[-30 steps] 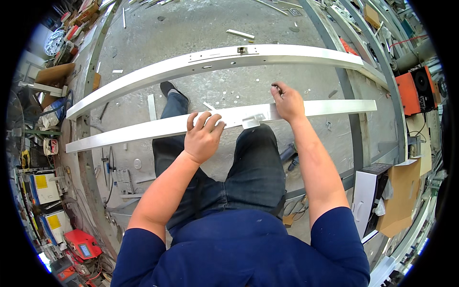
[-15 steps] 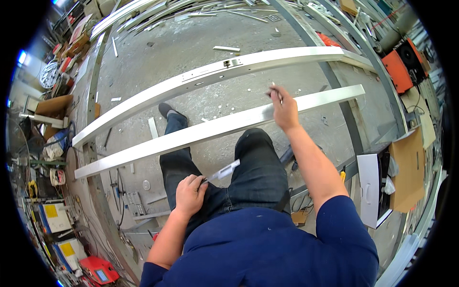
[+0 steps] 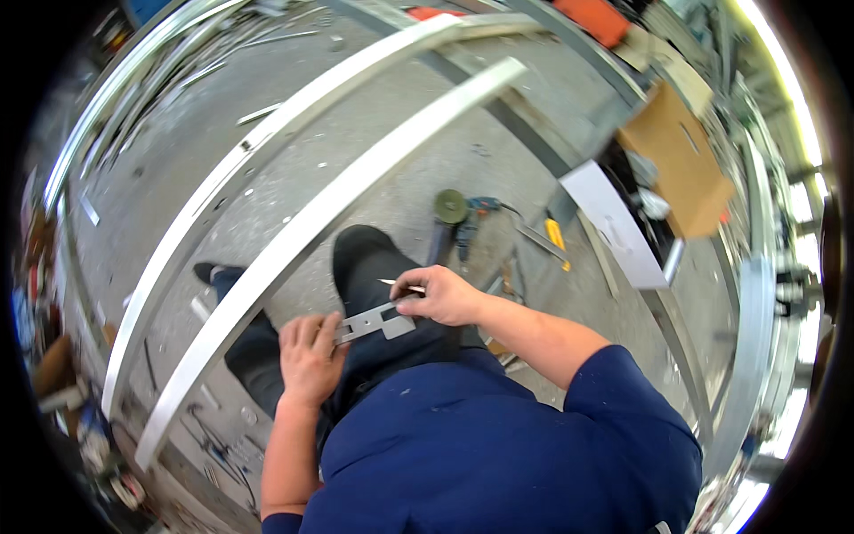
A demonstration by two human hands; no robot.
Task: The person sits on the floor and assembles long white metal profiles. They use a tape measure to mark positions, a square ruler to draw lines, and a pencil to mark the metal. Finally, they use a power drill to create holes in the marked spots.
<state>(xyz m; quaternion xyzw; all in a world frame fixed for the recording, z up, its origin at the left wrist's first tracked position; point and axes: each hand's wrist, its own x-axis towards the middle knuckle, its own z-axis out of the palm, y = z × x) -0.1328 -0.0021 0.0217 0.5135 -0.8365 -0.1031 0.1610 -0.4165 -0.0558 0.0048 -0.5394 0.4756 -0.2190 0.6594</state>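
Over my lap, my left hand [image 3: 310, 360] grips one end of a flat silver metal plate with cut-outs [image 3: 363, 324], which has a wider tab toward its other end. My right hand [image 3: 442, 296] is closed at that far end, thumb and fingers by the plate. A thin, pale, pointed stick like a pencil [image 3: 388, 282] juts leftward from the right fingers; most of it is hidden in the hand. Beyond the hands, a long white metal bar [image 3: 342, 191] runs slanting across my legs, touched by neither hand.
A second white bar with slots [image 3: 233, 151] lies beyond the first. Grey frame rails [image 3: 543, 147] support them. To the right are an angle grinder [image 3: 452, 209], a blue power tool [image 3: 480, 205], a yellow-handled tool [image 3: 556, 234] and an open cardboard box [image 3: 685, 160]. Metal offcuts [image 3: 147, 116] litter the far floor.
My right hand has come back from over the near bar to the plate in my left hand. The view has turned right, bringing the grinder and box closer to the middle.
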